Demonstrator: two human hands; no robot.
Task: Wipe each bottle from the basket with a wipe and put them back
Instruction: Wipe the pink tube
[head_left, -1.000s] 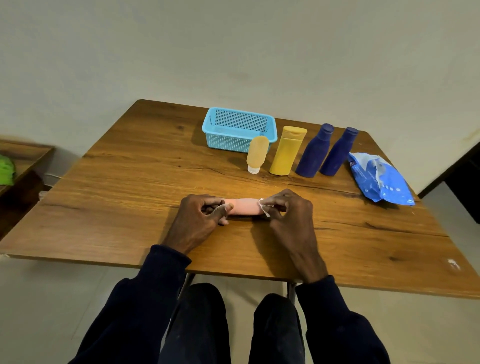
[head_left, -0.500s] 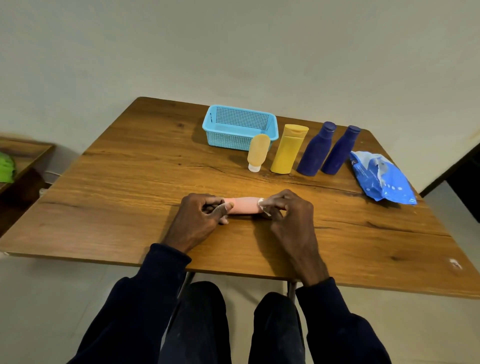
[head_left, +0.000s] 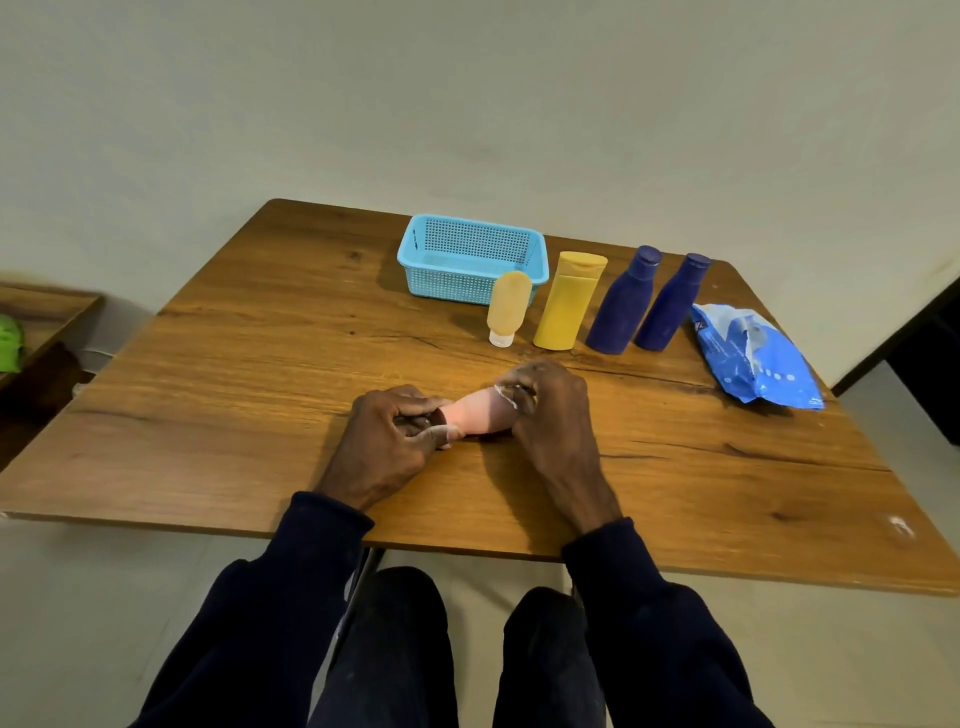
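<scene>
Nearest the camera are the person's knees in dark trousers and two dark blue sleeves reaching forward over the near edge of the wooden counter (head_left: 218, 395). Just past that edge, the left hand (head_left: 387, 447) is closed around the left end of a pink bottle (head_left: 480, 411), thumb and fingers pinching it. The right hand (head_left: 550, 410) is closed on the bottle's right end, pressing a small white wipe (head_left: 506, 396) against it; only a crumpled edge of the wipe shows between the fingers. The pink bottle lies roughly on its side between the hands, its right end tilted slightly away, low over the counter; whether it touches the surface cannot be told. Farther back stands a row of bottles: a small pale orange tube (head_left: 509, 306) resting on its white cap, then a yellow bottle (head_left: 569, 300) just beside it, then two dark blue bottles (head_left: 623, 304) (head_left: 670, 304) standing close together. To the right of these lies a blue wipe packet (head_left: 756, 358) near the counter's right edge. Behind the orange tube sits a light blue perforated basket (head_left: 441, 283), with nothing visible inside. Beyond the counter is a plain pale wall, and at far left a low wooden shelf (head_left: 47, 317) holds something green (head_left: 9, 343).
</scene>
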